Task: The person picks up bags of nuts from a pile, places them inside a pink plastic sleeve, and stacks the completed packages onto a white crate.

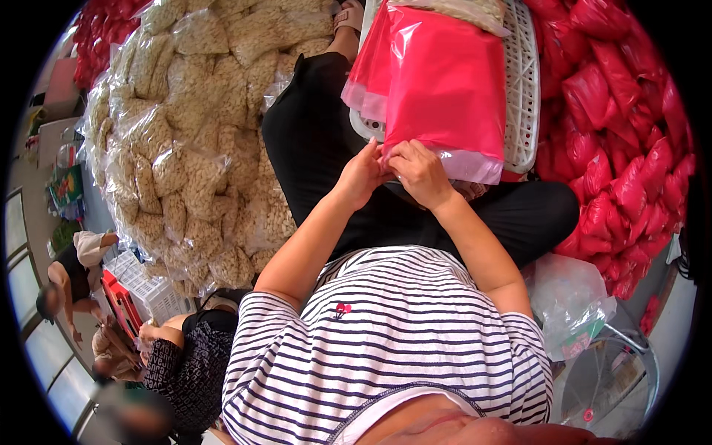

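A stack of flat red plastic bags (448,83) with clear edges lies on an upturned-looking white plastic crate (523,111) before me. My left hand (364,172) is at the near left corner of the top bag, fingers pinching its edge. From the right, my right hand (420,169) meets it there, thumb and fingers closed on the same edge. The two hands nearly touch. At the far end of the stack rests a clear bag of pale, dried-looking pieces (473,11).
On the left rises a large heap of clear bags of pale pieces (194,111). Filled red bags (623,139) are piled on the right. A clear plastic bag (573,300) lies near my right elbow. Several people sit or bend by a white crate (144,283) at lower left.
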A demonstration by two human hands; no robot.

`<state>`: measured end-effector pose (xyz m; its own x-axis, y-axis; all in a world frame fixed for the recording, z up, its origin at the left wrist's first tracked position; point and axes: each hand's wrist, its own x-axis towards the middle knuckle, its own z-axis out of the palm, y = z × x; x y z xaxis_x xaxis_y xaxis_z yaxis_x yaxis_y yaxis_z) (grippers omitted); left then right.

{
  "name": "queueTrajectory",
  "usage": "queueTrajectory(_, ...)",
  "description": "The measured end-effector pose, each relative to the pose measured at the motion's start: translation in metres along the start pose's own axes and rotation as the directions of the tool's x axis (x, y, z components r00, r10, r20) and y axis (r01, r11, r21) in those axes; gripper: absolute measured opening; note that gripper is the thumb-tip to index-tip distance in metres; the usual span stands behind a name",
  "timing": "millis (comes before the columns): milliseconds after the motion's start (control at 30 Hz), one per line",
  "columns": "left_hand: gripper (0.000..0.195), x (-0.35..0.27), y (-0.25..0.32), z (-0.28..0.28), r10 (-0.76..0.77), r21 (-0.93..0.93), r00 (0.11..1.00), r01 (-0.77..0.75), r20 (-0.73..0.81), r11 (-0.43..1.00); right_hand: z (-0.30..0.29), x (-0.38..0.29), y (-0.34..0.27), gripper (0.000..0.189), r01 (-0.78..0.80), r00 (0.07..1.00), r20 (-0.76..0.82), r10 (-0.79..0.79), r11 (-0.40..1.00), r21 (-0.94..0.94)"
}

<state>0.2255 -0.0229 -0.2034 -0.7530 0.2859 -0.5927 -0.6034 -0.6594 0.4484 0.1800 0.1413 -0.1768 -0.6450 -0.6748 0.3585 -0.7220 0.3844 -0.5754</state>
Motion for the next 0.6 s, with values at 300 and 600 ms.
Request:
queueTrajectory(300,0.027,-0.021,0.028,-0.002,0.456,0.923,0.89,-0.158,-0.021,0.35,-0.132,-0.097,-0.064,0.02,-0.308,0.903,-0.076,0.424,0.759,0.573)
queueTrajectory(600,0.08,0.011,0.091,0.035,0.146,0.515,0.669,-0.395,0.728,-0.76,-0.242,-0.15,0.027,0.026,-0.634,0.748,-0.299,0.592,0.505,-0.586)
